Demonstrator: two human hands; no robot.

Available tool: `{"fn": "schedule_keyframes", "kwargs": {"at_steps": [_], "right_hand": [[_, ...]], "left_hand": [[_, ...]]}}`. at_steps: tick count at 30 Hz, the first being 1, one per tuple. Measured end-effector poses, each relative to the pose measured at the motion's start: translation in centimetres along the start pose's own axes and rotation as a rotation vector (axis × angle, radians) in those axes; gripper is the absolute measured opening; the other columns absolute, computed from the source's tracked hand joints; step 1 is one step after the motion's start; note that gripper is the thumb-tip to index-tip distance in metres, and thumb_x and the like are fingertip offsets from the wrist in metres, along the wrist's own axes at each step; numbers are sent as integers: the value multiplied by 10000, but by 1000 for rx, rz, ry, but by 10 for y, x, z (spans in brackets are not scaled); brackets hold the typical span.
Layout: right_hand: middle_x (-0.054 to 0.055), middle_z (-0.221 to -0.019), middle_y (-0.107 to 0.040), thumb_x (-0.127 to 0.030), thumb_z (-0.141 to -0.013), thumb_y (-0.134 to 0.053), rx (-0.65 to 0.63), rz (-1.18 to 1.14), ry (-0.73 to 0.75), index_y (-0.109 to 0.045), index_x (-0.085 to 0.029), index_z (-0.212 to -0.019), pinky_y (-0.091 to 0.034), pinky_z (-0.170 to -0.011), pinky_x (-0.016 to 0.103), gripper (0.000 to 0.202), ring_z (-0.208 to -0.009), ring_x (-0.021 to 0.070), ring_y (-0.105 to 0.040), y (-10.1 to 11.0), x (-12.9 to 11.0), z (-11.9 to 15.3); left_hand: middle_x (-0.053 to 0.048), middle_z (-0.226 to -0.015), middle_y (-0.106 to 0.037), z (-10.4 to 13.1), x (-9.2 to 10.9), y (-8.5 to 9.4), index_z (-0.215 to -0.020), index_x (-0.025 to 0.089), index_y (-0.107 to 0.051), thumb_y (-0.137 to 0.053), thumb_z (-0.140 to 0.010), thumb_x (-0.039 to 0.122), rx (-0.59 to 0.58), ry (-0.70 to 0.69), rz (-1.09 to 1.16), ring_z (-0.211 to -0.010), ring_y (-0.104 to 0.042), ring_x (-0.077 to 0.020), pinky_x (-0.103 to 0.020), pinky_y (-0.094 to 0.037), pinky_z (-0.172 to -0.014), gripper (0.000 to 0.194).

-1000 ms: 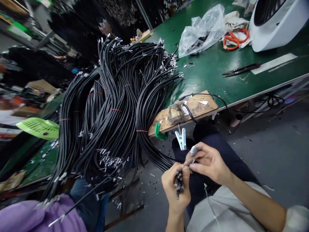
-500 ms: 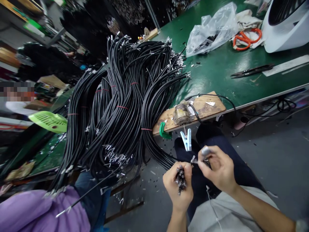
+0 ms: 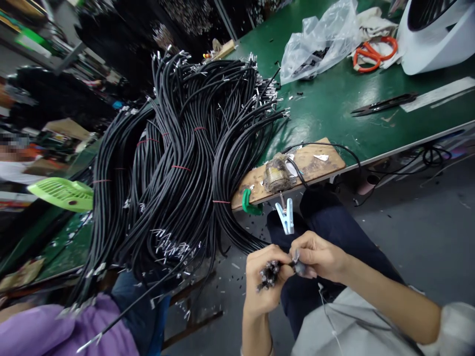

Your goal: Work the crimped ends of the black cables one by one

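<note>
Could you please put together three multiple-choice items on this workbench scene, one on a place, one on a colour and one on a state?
1. Where does the small pale blue plastic clip hang?
A. Below the edge of the worn wooden board
B. On top of the clear plastic bag
C. Beside the white housing

2. What colour are the handles of the scissors near the crumpled clear plastic bag?
A. Blue
B. Orange
C. Yellow

3. How is the left hand engaged?
A. Flat and empty on the table
B. Closed around a small bundle of dark wire ends
C. Gripping the black snips

Answers:
1. A, the clip dangles under the board, above the person's lap.
2. B, the looped handles are orange on the green tabletop.
3. B, its fingers wrap the bundle while the right hand meets it at the tips.
</note>
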State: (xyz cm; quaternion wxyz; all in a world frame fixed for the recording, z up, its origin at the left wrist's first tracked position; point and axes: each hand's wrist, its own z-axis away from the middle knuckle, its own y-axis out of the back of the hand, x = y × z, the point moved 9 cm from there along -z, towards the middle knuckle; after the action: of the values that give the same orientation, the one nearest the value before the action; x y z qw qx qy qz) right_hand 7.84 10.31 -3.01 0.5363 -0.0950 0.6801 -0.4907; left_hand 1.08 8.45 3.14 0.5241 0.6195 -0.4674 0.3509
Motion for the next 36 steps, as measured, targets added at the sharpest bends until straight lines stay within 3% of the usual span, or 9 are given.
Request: {"fn": "schedule_keyframes", "kwargs": {"at_steps": [2, 4, 9, 13, 17, 26, 30, 33, 36], "right_hand": [[-64, -368, -436, -434, -667, -742, 13, -82, -143, -521, -158, -471, -224, -332, 189, 405, -301, 32, -275, 3, 9, -3], [-69, -323, -414, -349, -636, -750, 48, -25, -186, -520, -153, -428, -197, -326, 184, 367, -290, 29, -266, 13, 2, -6], [-33, -386, -519, -395, -640, -778, 330, 164, 23, -615, -121, -503, -229, -372, 183, 347, -354, 38, -365, 53, -51, -17], [21, -600, -642, -576, -764, -660, 243, 196, 134, -708, -121, -722, -384, -505, 210, 460, -527, 85, -508, 35, -64, -32], [37, -673, -678, -529, -778, -684, 211, 33, 180, -732, -132, -804, -448, -590, 221, 401, -613, 114, -584, 22, -56, -38], [69, -747, -688, -516, -809, -660, 126, -218, 110, -717, -115, -822, -440, -589, 221, 405, -649, 125, -593, 14, -40, -40], [54, -719, -665, -523, -819, -645, 165, -259, 87, -703, -126, -836, -403, -569, 221, 401, -625, 115, -545, 34, -30, -35], [47, -728, -649, -500, -851, -616, 260, -135, 130, -689, -132, -871, -378, -574, 228, 376, -634, 114, -511, 61, -28, -18], [32, -718, -618, -427, -885, -602, 407, 216, 234, -670, -148, -872, -389, -629, 259, 288, -664, 129, -508, 76, -44, 13]], "left_hand": [[-24, -600, -595, 0, -4, -1, -709, 175, -640, -644, -845, 340, 35, -10, -21, -542, -538, -140, -259, -404, -536, 214], [-32, -625, -612, 0, -6, -2, -730, 171, -654, -652, -840, 312, 76, -12, -50, -561, -554, -145, -261, -418, -546, 179], [-29, -623, -627, 2, -3, 1, -731, 175, -670, -681, -817, 281, 173, -31, -11, -585, -573, -154, -266, -442, -569, 137], [-3, -617, -626, 1, -2, 13, -730, 198, -666, -717, -793, 298, 289, -76, 82, -590, -577, -149, -269, -461, -592, 129], [8, -624, -612, -2, -7, 18, -728, 201, -649, -720, -792, 296, 420, -100, 105, -606, -577, -145, -269, -475, -615, 135], [1, -650, -630, -12, -6, 5, -733, 184, -649, -696, -807, 225, 366, -66, -15, -611, -590, -138, -255, -482, -634, 97], [-3, -649, -637, -11, -5, 5, -744, 183, -659, -670, -823, 204, 330, -56, -47, -610, -584, -140, -258, -465, -622, 82], [-13, -648, -643, -7, -4, 4, -744, 179, -668, -653, -837, 221, 285, -76, -9, -603, -581, -144, -268, -462, -612, 103], [-29, -653, -660, -4, -2, 2, -740, 174, -684, -643, -842, 234, 246, -85, 33, -644, -621, -170, -295, -493, -642, 125]]}}
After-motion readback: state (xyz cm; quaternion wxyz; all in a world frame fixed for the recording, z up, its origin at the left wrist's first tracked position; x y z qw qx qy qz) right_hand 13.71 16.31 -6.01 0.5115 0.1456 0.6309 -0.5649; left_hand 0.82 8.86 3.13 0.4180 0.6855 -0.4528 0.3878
